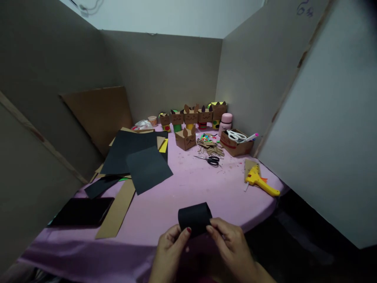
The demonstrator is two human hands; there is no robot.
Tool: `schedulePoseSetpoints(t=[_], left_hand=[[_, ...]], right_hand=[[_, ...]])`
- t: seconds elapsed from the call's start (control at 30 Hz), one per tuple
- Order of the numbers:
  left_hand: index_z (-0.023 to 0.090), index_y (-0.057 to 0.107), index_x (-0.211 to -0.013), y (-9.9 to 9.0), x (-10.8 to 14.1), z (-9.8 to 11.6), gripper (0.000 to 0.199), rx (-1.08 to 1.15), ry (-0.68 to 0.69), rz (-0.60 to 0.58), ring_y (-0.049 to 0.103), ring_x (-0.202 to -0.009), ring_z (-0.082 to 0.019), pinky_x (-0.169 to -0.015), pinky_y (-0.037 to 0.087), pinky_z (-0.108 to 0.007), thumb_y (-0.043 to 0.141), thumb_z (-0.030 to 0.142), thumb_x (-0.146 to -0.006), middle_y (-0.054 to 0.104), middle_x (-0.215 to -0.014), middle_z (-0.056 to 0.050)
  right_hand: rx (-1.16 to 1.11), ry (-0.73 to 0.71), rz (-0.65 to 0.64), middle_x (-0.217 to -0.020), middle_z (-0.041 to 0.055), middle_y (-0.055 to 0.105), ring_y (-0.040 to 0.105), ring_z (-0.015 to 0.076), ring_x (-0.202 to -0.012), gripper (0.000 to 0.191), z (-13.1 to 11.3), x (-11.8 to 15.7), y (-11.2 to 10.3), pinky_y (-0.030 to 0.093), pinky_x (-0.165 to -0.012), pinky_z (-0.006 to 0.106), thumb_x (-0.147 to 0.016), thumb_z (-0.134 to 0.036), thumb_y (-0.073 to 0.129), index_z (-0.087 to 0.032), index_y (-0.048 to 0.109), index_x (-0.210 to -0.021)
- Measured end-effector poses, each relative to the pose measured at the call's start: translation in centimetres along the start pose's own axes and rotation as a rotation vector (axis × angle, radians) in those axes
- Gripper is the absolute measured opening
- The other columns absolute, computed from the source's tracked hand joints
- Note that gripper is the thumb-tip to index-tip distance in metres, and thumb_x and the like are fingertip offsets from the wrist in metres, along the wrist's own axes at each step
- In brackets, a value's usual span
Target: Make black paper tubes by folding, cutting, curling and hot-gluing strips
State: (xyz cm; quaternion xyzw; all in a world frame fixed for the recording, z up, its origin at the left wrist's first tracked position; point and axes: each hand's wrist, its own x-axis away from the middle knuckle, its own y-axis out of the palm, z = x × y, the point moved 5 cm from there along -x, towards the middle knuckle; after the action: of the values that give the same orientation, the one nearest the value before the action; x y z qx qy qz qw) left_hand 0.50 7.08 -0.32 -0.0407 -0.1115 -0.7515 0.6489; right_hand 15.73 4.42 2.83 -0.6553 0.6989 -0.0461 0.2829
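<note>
A black paper tube (194,215), rolled from a strip, is held level just over the front edge of the table. My left hand (172,241) pinches its left end, thumb on the near side. At the right end, the thumb and fingers of my right hand (228,236) close on the paper's lower edge. The undersides of the tube and the fingers behind it are hidden. Beyond it on the pink cloth lie black-handled scissors (212,160) and a cardboard box with a drawn animal face (186,140).
Black sheets (150,169) and a cardboard strip (118,212) lie left, beside a dark tablet-like slab (81,212). A yellow glue gun (259,181) rests right, near a box of scissors and pens (237,146). Several animal figures (191,116) and a pink bottle (226,122) stand behind.
</note>
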Motion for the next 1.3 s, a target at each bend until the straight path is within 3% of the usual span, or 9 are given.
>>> schedulePoseSetpoints(t=[0.1, 0.17, 0.23, 0.4, 0.6, 0.83, 1.1, 1.3], left_hand=[[0.015, 0.059, -0.061, 0.0, 0.0, -1.6, 0.042, 0.032, -0.135, 0.028, 0.031, -0.034, -0.005, -0.035, 0.020, -0.015, 0.070, 0.056, -0.058, 0.046, -0.038, 0.008], [0.016, 0.060, -0.071, 0.0, 0.0, -2.1, 0.046, 0.028, -0.183, 0.047, 0.030, -0.031, -0.005, -0.034, 0.017, -0.015, 0.067, 0.059, -0.058, 0.047, -0.036, 0.008], [0.015, 0.059, -0.067, 0.2, 0.2, -2.0, 0.049, 0.012, -0.188, 0.059, 0.031, -0.030, -0.005, -0.034, 0.017, -0.015, 0.064, 0.063, -0.058, 0.051, -0.035, 0.005], [0.014, 0.057, -0.058, 0.6, 1.0, -1.1, 0.048, 0.060, -0.185, 0.117, 0.041, -0.034, -0.005, -0.038, 0.025, -0.014, 0.065, 0.062, -0.058, 0.062, -0.044, -0.001], [0.016, 0.069, -0.079, 0.8, 1.7, -0.5, 0.042, 0.145, -0.143, 0.117, 0.056, -0.051, -0.011, -0.046, 0.040, -0.017, 0.074, 0.051, -0.056, 0.068, -0.055, -0.002], [0.018, 0.072, -0.087, 0.7, 1.7, -0.4, 0.042, 0.135, -0.087, 0.079, 0.066, -0.066, -0.017, -0.060, 0.049, -0.023, 0.076, 0.046, -0.056, 0.074, -0.070, -0.006], [0.019, 0.072, -0.089, 0.3, 1.6, -0.8, 0.036, 0.080, -0.016, 0.097, 0.067, -0.064, -0.019, -0.064, 0.053, -0.027, 0.071, 0.044, -0.064, 0.074, -0.065, -0.005], [0.019, 0.071, -0.097, 0.6, 2.1, 0.9, 0.033, -0.134, 0.169, 0.105, 0.066, -0.090, -0.025, -0.079, 0.052, -0.031, 0.061, 0.042, -0.075, 0.074, -0.094, -0.008]], right_hand=[[-0.123, 0.095, 0.015, -0.066, 0.0041, 0.062, 0.059, 0.0177, -0.060, 0.020, 0.1, -0.1, 0.0, 0.042, -0.055, 0.025, -0.087, -0.031, 0.047, -0.018, 0.061, -0.079], [-0.229, 0.176, 0.033, -0.064, 0.0033, 0.061, 0.060, 0.0172, -0.058, 0.023, 0.4, -0.2, 0.0, 0.042, -0.053, 0.024, -0.086, -0.035, 0.049, -0.017, 0.061, -0.078], [-0.330, 0.261, 0.052, -0.061, 0.0016, 0.059, 0.059, 0.0155, -0.055, 0.026, 0.8, -0.2, 0.1, 0.041, -0.051, 0.023, -0.084, -0.040, 0.052, -0.017, 0.061, -0.077], [-0.588, 0.476, 0.042, -0.045, -0.0024, 0.056, 0.047, 0.0076, -0.040, 0.033, 2.8, -0.2, 0.8, 0.032, -0.041, 0.016, -0.076, -0.046, 0.061, -0.014, 0.060, -0.075], [-0.843, 0.616, 0.078, -0.043, -0.0038, 0.056, 0.046, 0.0038, -0.036, 0.033, 4.2, 0.0, 1.1, 0.028, -0.037, 0.012, -0.069, -0.044, 0.070, -0.014, 0.056, -0.070], [-0.888, 0.633, 0.070, -0.044, -0.0035, 0.056, 0.045, 0.0029, -0.036, 0.034, 4.1, 0.3, 1.1, 0.028, -0.036, 0.011, -0.066, -0.044, 0.072, -0.013, 0.058, -0.069], [-0.781, 0.584, 0.056, -0.046, -0.0028, 0.057, 0.045, 0.0039, -0.038, 0.033, 3.8, 0.3, 1.0, 0.030, -0.039, 0.013, -0.071, -0.045, 0.068, -0.013, 0.059, -0.073], [-0.637, 0.536, 0.098, -0.047, -0.0017, 0.058, 0.045, 0.0056, -0.041, 0.034, 3.5, 0.5, 0.7, 0.031, -0.042, 0.015, -0.075, -0.047, 0.063, -0.013, 0.060, -0.075]])
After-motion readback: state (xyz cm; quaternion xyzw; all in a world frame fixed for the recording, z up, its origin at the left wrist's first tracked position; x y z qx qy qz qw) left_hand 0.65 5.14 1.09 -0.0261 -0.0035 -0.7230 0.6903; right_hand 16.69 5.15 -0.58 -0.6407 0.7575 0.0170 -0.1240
